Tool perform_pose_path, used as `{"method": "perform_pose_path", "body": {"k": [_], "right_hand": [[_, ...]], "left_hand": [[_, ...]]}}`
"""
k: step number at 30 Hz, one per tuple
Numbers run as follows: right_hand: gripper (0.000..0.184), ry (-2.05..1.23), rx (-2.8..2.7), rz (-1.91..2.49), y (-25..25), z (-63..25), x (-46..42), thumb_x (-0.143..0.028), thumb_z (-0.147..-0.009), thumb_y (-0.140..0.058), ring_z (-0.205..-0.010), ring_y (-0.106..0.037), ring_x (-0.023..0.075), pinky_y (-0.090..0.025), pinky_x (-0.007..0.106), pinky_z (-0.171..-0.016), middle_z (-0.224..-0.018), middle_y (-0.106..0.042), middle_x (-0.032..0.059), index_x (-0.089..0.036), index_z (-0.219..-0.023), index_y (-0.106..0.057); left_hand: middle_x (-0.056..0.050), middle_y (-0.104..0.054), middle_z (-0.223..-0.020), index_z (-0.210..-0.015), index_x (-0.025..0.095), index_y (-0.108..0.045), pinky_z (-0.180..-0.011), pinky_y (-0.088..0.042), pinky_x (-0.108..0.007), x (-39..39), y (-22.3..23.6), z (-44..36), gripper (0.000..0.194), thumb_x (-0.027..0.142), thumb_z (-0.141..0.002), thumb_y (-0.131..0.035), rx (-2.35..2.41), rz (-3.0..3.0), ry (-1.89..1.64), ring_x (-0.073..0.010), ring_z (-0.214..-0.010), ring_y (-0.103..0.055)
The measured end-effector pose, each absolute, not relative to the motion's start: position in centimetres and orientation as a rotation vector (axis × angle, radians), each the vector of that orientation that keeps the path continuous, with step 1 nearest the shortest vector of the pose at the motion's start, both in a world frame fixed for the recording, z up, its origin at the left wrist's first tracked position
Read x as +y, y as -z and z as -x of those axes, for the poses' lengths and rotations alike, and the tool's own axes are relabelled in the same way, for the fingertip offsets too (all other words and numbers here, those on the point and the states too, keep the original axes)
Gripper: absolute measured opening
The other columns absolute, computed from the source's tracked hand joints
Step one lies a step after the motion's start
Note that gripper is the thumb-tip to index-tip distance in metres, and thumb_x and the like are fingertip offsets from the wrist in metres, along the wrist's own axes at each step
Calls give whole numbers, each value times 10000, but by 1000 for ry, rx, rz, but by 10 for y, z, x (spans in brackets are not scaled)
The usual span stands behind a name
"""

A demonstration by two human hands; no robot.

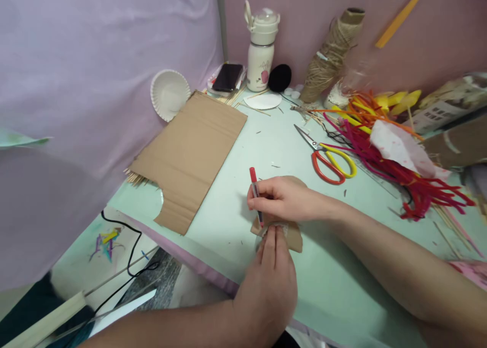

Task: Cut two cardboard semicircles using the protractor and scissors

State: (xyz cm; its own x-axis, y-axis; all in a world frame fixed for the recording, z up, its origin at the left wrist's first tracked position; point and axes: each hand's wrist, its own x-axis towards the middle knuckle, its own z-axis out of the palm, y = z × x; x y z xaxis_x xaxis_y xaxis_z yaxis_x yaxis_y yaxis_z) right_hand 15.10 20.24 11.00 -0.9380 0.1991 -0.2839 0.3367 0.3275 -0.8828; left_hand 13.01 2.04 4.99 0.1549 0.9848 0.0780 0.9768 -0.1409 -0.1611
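Observation:
My right hand (281,198) is closed around a red-capped pen (253,176), held nearly upright with its lower end at a small brown cardboard piece (295,239). Just below it, my left hand (271,279) bends over the same piece, its fingertips pressed together and holding it against the table. A whitish, partly clear scrap seems to lie under those fingertips; they hide most of it. Part of the cardboard is also covered by my right hand.
Left of my hands lies a large cardboard sheet (194,150). Scissors (327,158) with red and yellow handles rest to the right, near colourful pipe cleaners (380,170). Behind stand a white bottle (261,59) and a twine cone (331,59); a phone (228,77) lies nearby.

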Motion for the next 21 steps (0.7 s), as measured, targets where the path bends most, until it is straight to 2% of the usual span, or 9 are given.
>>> {"method": "perform_pose_path", "body": {"k": [5, 15, 21], "right_hand": [[121, 1662, 2514, -399, -100, -151, 208, -273, -881, -503, -520, -414, 75, -333, 187, -512, -583, -488, -76, -194, -793, -529], [105, 1720, 2413, -317, -91, -151, 208, -241, -880, -470, -553, -479, 88, -350, 187, -505, -616, -541, -52, -196, -795, -513], [126, 1646, 2455, -289, -88, -150, 210, -276, -902, -463, -559, -447, 91, -345, 198, -511, -630, -505, -51, -196, -816, -507]], "left_hand": [[-250, -559, -1325, -1215, -5, -602, -996, -483, -411, 21, -58, -126, 435, 288, -927, -460, -1867, 2340, -141, -315, -1235, -544], [-241, -557, -1333, -1215, 17, -611, -1020, -457, -445, 20, -57, -127, 428, 285, -927, -442, -1886, 2323, -96, -306, -1231, -549], [-218, -589, -1305, -1195, 15, -623, -958, -510, -384, 20, -57, -127, 416, 271, -917, -448, -1915, 2305, -38, -298, -1212, -567]]}}
